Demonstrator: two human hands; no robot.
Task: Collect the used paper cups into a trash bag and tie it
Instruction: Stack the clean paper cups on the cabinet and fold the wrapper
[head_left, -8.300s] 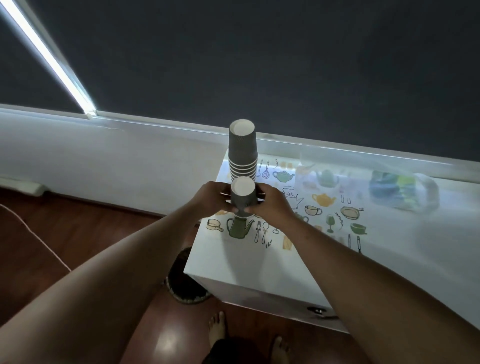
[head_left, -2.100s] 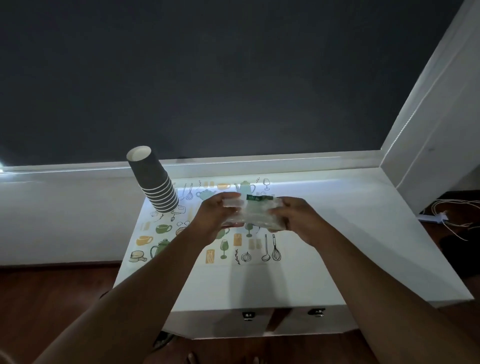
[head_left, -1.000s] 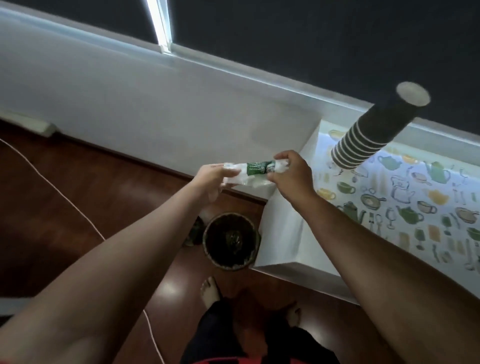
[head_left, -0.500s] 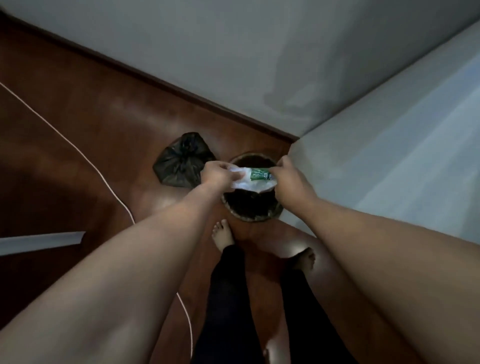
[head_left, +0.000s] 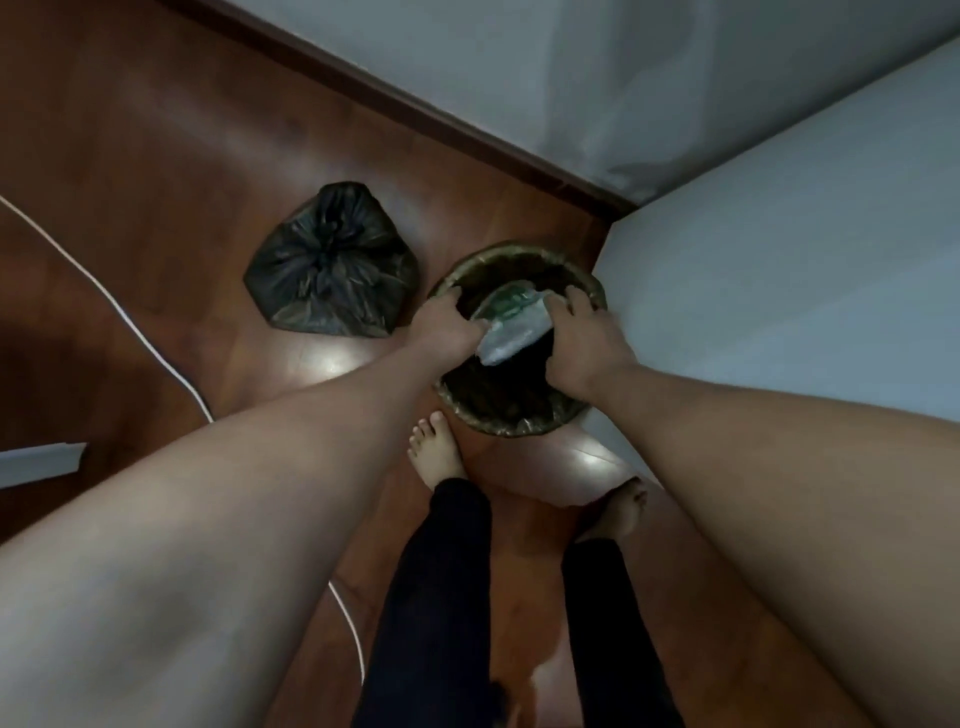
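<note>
Head view: both hands hold a clear plastic packet (head_left: 511, 325) with green print right over the open waste bin (head_left: 519, 415), probably to drop it in or to pull a bag from it. The left hand (head_left: 441, 325) pinches its lower corner at nine o'clock; the right hand (head_left: 584, 338) curls on its three o'clock edge. A tied black bag (head_left: 332, 265) sits at the bin's nine o'clock. The print is too blurred to read. No paper cups show here.

Bin (head_left: 519, 421) on floor (head_left: 156, 130), against surface (head_left: 779, 260) at right | tied bag (head_left: 332, 265) just left of bin | cable (head_left: 130, 322) farther left | feet (head_left: 436, 452) before bin
</note>
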